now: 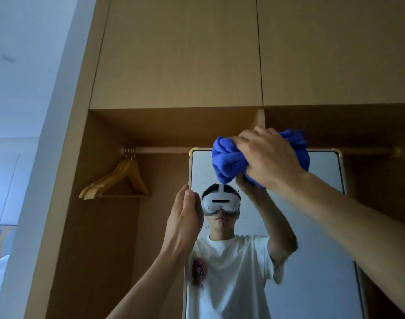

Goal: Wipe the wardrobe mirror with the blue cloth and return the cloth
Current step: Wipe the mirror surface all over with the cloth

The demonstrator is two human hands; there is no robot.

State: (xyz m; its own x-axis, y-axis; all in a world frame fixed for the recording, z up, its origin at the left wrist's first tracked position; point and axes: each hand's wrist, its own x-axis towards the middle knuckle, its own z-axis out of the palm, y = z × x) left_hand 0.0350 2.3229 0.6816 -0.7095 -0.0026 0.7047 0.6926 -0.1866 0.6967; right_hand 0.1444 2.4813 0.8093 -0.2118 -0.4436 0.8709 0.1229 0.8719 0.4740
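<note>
Blue soft cloth [227,162], bunched into a thick wad, sits against the top part of the tall rectangular mirror with rounded gold-toned corners [323,173], just below its upper edge. The right hand [268,157] grips the wad from the near side, fingers curled round its middle. The left hand [185,217] is at the mirror's left frame edge, fingers apparently straight and lying along it, touching, not wrapped round anything that can be seen.

Assessment of handling: the cloth looks light, limp and easily compressed. It offers no fixed grip point, so it is best held through the centre of the bunch, so that loose folds do not trail or slip out. The glass is rigid and breakable, and how it is fixed inside the open brown wooden wardrobe [174,54] cannot be told. Moderate pressure with the frame braced seems prudent.

Small specks show lower on the glass, so wiping is judged incomplete. Wooden coat hangers [118,180] hang well apart at left
</note>
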